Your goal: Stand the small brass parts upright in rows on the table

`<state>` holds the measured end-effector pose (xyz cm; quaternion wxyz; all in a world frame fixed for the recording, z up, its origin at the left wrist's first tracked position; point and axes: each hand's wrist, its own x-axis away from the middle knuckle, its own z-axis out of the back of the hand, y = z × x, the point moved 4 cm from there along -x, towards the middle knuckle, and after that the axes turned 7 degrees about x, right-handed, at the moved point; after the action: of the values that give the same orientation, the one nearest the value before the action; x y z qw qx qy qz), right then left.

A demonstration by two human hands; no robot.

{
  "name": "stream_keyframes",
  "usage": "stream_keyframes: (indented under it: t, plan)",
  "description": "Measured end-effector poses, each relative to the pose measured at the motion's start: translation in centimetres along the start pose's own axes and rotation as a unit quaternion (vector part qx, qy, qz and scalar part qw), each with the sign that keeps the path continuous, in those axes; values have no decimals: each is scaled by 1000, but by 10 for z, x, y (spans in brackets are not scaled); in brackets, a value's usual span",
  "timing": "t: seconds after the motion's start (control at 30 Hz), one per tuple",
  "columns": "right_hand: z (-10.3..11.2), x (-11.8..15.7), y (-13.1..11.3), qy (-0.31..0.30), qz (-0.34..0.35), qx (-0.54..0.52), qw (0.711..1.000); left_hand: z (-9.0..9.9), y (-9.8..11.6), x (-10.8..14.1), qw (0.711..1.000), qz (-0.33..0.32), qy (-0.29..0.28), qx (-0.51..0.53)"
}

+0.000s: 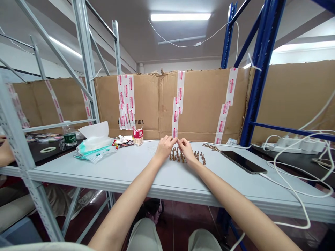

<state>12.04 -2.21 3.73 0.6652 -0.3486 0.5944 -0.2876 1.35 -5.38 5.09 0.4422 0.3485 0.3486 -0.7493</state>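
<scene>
Rows of small brown pieces (180, 156) stand on the tabletop (125, 170), low in the middle of the frame. The rows run left to right, along the long side of the tabletop. The left hand (164, 148) and the right hand (187, 150) reach out from the bottom of the frame and meet just above the rows. Their fingertips (177, 140) pinch together, and I cannot tell if they hold a tiny piece. The right hand is nearer, right over the rows. A loose clump of brown pieces (211, 147) lies farther right.
</scene>
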Motion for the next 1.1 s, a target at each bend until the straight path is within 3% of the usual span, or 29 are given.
stream_keyframes:
  t: [0.2, 0.73, 0.9, 1.1]
  plan:
    - [2, 1, -3, 0, -9, 20, 1000, -2, 1, -1, 998, 5, -37, 42]
    - [3, -2, -1, -1, 6, 50, 999, -4, -3, 2, 998, 10, -51, 31]
    - [6, -2, -1, 6, 5, 60, 998, -3, -5, 3, 999, 7, -18, 37]
    - [5, -2, -1, 5, 15, 67, 998, -4, -3, 4, 999, -2, -36, 23]
